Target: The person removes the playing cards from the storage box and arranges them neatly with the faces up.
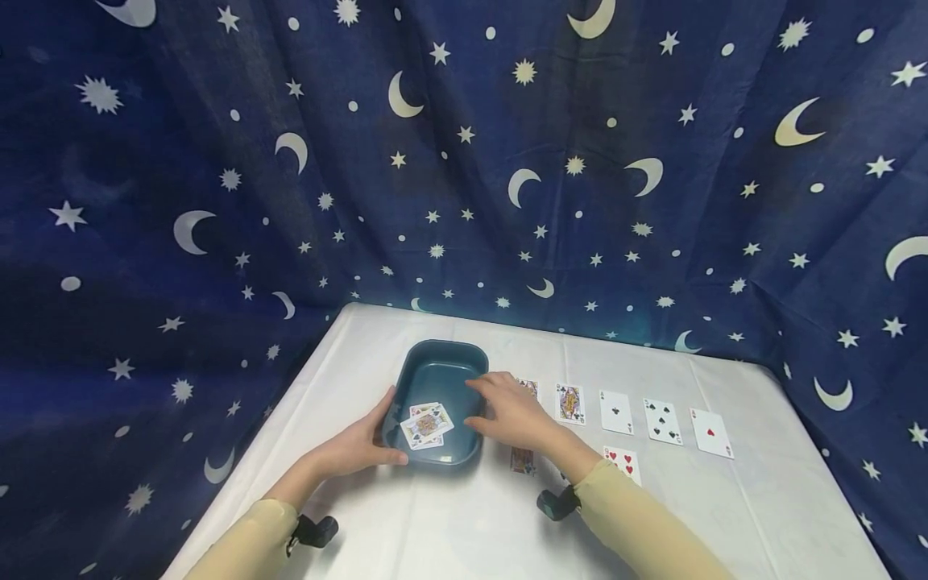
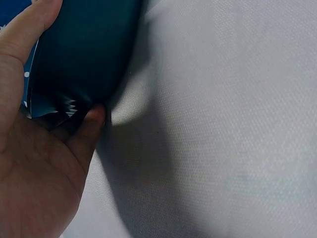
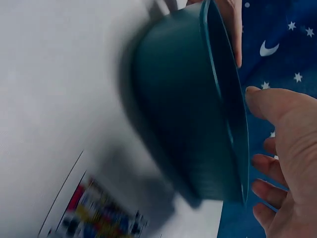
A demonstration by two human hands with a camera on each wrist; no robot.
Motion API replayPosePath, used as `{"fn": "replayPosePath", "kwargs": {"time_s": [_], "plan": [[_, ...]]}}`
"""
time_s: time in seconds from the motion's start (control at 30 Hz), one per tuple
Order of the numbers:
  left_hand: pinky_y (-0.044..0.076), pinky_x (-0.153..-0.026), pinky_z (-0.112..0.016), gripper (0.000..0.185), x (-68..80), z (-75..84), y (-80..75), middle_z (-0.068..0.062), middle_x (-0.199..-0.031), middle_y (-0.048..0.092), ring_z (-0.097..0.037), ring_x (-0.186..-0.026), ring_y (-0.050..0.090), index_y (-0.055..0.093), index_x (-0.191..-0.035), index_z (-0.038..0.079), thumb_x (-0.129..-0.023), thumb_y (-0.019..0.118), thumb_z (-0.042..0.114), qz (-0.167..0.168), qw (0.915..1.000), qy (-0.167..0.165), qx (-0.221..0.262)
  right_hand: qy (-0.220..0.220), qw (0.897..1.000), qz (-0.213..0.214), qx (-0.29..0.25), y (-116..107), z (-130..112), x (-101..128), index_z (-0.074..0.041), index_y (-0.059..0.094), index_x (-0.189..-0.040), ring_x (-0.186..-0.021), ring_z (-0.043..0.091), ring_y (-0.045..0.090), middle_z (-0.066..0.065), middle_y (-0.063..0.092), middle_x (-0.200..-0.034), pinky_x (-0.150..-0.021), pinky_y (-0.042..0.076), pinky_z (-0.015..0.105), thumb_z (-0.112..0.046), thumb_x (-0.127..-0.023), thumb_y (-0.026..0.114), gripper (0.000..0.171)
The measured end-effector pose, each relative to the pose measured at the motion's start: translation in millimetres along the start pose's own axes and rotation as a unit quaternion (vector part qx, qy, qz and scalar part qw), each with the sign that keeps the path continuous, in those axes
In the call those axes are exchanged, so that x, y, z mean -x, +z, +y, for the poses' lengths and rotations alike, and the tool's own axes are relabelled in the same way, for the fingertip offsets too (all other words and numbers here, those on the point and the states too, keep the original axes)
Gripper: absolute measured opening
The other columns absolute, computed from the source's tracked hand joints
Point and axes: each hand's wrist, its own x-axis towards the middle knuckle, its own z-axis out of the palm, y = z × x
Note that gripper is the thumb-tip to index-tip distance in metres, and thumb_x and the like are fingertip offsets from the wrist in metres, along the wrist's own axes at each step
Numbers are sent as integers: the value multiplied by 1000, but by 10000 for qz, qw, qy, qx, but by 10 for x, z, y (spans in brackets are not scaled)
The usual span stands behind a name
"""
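A dark teal plastic tub [image 1: 444, 354] stands on the white-covered table. Inside, near its front end, lie a few overlapping playing cards [image 1: 426, 425], a face card on top. My left hand [image 1: 355, 443] holds the tub's front left corner, thumb at the front and fingers along the left side. In the left wrist view a fingertip [image 2: 96, 114] meets the tub's lower edge. My right hand [image 1: 513, 409] hovers at the right rim, fingers loosely bent and nothing in them. The right wrist view shows its thumb [image 3: 265, 101] close to the rim; whether it touches is unclear.
Right of the tub runs a row of face-up cards, among them a face card [image 1: 569, 403], a black ace [image 1: 616, 412], a five of spades [image 1: 663, 421] and an ace of hearts [image 1: 711, 432]. My right arm partly covers a hearts card [image 1: 623, 463] and another face card [image 1: 522, 461].
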Motion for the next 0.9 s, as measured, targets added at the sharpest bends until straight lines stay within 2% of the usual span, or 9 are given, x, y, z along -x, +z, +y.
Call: {"fn": "replayPosePath", "kwargs": {"time_s": [0.17,0.37,0.5,0.67,0.73,0.9], "plan": [[19,-123,-50,126,-10,-24,0,-10,-171,1,-33,-155,8,-3,-165,13,-82,88,35,-11,10000,76,15,-175,9995,-177,205,74,-141,-156,-14,56,-147,-137,24,47,4,57,-144,-115,40,43,-47,-93,71,64],[25,-121,-49,124,-13,-44,-2,-11,-171,1,-33,-155,10,-4,-165,14,-83,87,32,-61,9998,112,172,-494,9945,-453,802,148,-289,-296,-13,65,-137,-134,28,50,6,63,-136,-117,37,46,-42,-93,73,54],[26,-121,-48,124,-10,-45,3,-11,-171,1,-34,-155,11,-4,-166,15,-83,87,33,-69,9998,88,189,-542,9898,-613,1168,215,-348,-343,-13,70,-130,-129,27,54,4,67,-129,-118,36,48,-40,-93,72,46],[24,-122,-47,124,-5,-21,1,-11,-171,1,-33,-155,10,-4,-166,16,-83,87,33,-87,9998,66,183,-659,9847,-916,1326,303,-394,-341,-17,75,-121,-124,22,59,-1,69,-124,-116,39,46,-37,-96,69,33],[24,-122,-47,124,-1,-8,-6,-11,-171,1,-33,-155,11,-4,-166,15,-83,87,32,-89,9997,71,205,-746,9827,-1023,1355,323,-416,-332,-19,75,-122,-122,20,61,-2,69,-124,-113,42,46,-38,-96,68,33],[24,-121,-48,124,10,14,-16,-12,-171,0,-33,-155,10,-4,-165,13,-84,87,31,-99,9996,84,241,-788,9749,-1397,1543,322,-471,-298,-24,69,-135,-125,21,59,-3,67,-132,-111,43,48,-47,-99,63,43]]}}
